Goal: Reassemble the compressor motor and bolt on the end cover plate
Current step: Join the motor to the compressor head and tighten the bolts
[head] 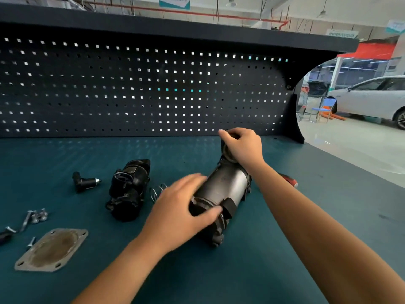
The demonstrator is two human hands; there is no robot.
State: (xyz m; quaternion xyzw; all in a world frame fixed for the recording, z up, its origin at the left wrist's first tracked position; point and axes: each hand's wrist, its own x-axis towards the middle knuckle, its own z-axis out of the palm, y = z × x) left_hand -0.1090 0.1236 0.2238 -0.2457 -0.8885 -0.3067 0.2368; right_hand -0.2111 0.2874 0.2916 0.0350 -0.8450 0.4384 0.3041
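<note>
The grey cylindrical compressor motor (225, 185) lies on the teal bench, its long axis running from near me toward the back right. My left hand (182, 213) grips its near end, fingers over the top and thumb on the black end face. At the far end, my right hand (243, 145) curls round a round dark part. The flat grey end cover plate (51, 250) with corner holes lies at the front left. Several bolts (38, 216) lie just behind it.
A black housing (129, 189) lies left of the motor, with a small black elbow fitting (84, 182) further left and a wire spring (156, 190) beside my left hand. A red-handled tool (289, 179) pokes out behind my right forearm. A perforated back panel (142, 88) closes the bench's rear.
</note>
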